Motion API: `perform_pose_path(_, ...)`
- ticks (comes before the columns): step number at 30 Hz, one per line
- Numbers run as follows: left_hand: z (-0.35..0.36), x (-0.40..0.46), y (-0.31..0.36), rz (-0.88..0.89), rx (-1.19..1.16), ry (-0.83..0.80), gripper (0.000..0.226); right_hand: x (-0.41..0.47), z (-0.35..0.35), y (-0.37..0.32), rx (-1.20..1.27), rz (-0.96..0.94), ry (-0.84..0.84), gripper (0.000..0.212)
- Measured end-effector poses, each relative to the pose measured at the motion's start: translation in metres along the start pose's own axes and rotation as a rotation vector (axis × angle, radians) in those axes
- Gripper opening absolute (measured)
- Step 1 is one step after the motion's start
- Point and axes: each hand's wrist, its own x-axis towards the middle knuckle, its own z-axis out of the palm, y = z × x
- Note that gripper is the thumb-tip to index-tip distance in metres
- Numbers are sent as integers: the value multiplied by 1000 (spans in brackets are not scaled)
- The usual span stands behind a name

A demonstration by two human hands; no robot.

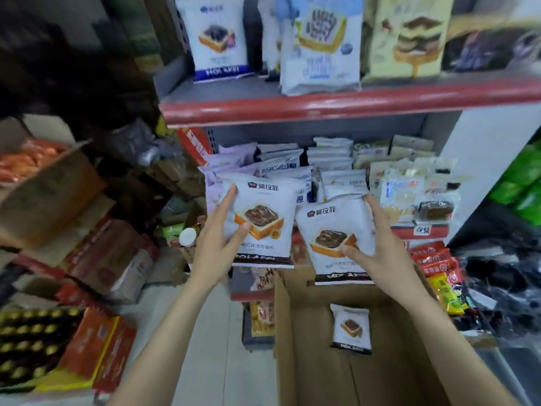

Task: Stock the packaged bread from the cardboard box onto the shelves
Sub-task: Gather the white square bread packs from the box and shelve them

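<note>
- Bread packet (257, 221) — pinched by the left hand (218, 244), held up before the middle shelf's (421, 231) left end.
- Second packet (336, 238), gripped by the right hand (377, 250), above the cardboard box (295, 347); one packet (351, 329) left inside.
- Best slid in upright, labels facing out, beside matching stock.

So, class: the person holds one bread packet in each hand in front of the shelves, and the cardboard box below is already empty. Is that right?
Not quite. The head view shows the left hand and right hand each holding a packet, but the cardboard box is not empty: one bread packet is lying inside it.
</note>
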Motion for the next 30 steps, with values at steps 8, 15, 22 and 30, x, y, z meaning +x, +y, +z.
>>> perform_pose_path(8, -102, 108, 53, 181, -172, 265, 57, 81, -32, -95, 285, -164, 85, 92)
perform_pose_path(15, -151, 210, 68, 183, -209, 268, 57, 150, -33, -153, 346, -278, 51, 90)
perform_pose_path(22, -139, 299, 59, -1, -127, 129, 54, 203, -17, -182, 454, -283, 117, 80)
perform_pose_path(30, -126, 372, 13, 77, -32, -57, 51, 233, 4, -186, 515, -252, 275, 79)
